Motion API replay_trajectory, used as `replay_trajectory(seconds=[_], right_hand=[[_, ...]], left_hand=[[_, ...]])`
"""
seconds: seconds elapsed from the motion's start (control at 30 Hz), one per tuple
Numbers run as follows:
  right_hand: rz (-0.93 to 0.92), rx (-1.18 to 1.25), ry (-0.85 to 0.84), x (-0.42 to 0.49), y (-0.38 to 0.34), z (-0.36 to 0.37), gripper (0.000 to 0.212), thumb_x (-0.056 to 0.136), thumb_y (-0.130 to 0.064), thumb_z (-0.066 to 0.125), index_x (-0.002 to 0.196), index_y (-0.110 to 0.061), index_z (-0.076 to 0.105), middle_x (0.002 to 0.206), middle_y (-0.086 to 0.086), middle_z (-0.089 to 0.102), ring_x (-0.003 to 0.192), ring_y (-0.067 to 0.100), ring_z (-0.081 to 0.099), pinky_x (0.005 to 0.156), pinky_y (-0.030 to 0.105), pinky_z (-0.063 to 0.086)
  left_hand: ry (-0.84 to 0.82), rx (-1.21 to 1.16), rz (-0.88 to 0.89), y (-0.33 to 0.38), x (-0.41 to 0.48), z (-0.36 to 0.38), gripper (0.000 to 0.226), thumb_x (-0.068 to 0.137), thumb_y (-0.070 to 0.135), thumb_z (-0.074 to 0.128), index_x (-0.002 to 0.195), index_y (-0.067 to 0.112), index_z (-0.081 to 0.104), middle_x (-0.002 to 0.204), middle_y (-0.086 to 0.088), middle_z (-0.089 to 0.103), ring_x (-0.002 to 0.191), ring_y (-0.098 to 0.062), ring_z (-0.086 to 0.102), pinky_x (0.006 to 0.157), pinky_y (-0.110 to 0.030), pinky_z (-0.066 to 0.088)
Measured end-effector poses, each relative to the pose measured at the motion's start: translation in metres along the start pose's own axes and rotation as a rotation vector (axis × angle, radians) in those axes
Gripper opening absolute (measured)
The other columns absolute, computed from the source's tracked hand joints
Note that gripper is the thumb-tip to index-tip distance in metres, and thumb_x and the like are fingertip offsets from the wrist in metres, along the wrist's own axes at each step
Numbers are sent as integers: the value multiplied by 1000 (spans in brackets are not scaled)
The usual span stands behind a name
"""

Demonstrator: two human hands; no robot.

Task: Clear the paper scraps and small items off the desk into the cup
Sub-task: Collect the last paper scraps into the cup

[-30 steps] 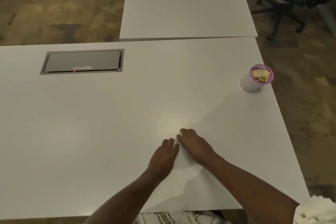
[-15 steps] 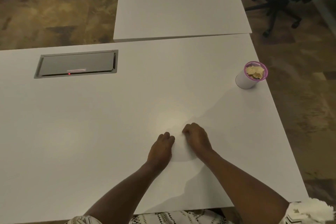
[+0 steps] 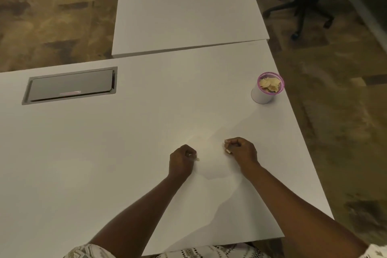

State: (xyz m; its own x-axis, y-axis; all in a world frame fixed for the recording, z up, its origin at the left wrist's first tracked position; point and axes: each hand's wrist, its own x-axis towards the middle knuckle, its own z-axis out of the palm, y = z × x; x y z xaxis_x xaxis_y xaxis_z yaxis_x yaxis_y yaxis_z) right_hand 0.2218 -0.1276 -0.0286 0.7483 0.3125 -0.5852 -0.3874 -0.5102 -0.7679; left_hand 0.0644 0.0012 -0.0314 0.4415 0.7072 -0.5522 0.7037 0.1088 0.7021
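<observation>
while left hand [image 3: 181, 160] and right hand [image 3: 241, 151] sit fisted on the desk [image 3: 100, 153], cup [image 3: 260, 97] stands far beyond the right.

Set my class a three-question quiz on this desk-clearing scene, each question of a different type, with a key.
1. True or false: the cup stands by the left edge of the desk.
2. The cup holds: A) nothing; B) pale scraps; C) pens.
3. Which hand lies nearer the cup?
Key: 1 false, it stands by the right edge. 2 B. 3 the right hand; the left hand lies farther from it.
</observation>
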Motion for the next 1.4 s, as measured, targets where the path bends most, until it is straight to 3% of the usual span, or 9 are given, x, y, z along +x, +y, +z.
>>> replay_trajectory(seconds=[0.17,0.27,0.4,0.57,0.77,0.9,1.1,1.27,1.4], right_hand=[[-47,30,-3,11,-31,-29,6,81,-11,76,86,-16,76,75,4,74,68,13,66,75,23,53],[-120,31,30,28,-61,-52,5,83,-12,73,86,-16,76,75,0,74,65,9,67,67,15,52],[-175,58,121,60,-104,-82,1,86,-11,72,86,-11,73,82,0,72,64,14,69,51,8,47],[-219,-21,273,110,-146,-111,8,86,-10,64,86,-14,72,87,4,69,73,20,67,68,27,53],[-209,-140,310,143,-166,-125,11,88,-10,64,82,-17,71,91,4,71,79,19,63,66,23,46],[-192,-177,256,152,-168,-130,15,88,-10,63,95,-10,76,97,10,75,88,28,71,79,38,60],[-239,-290,194,153,-169,-133,24,89,-3,55,100,-11,76,101,8,74,91,26,71,80,39,61],[-383,-374,255,140,-170,-130,21,91,-13,57,103,-14,74,103,1,74,89,17,66,71,21,47],[-581,-421,219,118,-155,-110,15,90,-15,58,94,-16,73,88,-5,69,79,9,58,66,3,36]], left_hand=[[-5,97,73,32,2,26,8,85,10,67,80,16,69,77,2,71,76,-21,68,68,-30,51],[-26,67,75,61,6,43,9,85,8,67,81,16,70,76,3,66,75,-23,65,68,-31,50],[-30,-21,127,122,21,67,7,85,8,68,84,15,71,87,-8,73,84,-33,70,78,-46,58],[-22,-95,274,219,46,105,14,82,5,62,78,17,69,83,-11,75,71,-28,69,75,-50,60],[16,-58,336,291,74,145,17,83,2,58,81,10,74,81,-2,75,85,-24,72,80,-42,61],[-2,4,301,297,88,154,17,84,5,61,86,10,77,91,-7,76,88,-27,72,82,-41,61],[-30,153,360,284,94,148,25,86,9,58,99,16,78,99,-5,77,95,-24,69,86,-36,58],[-1,163,427,261,95,127,21,89,9,59,97,15,77,99,-2,77,95,-18,67,77,-23,45],[-11,181,400,219,91,99,20,90,11,58,96,18,76,99,3,76,94,-13,66,79,-21,45]])
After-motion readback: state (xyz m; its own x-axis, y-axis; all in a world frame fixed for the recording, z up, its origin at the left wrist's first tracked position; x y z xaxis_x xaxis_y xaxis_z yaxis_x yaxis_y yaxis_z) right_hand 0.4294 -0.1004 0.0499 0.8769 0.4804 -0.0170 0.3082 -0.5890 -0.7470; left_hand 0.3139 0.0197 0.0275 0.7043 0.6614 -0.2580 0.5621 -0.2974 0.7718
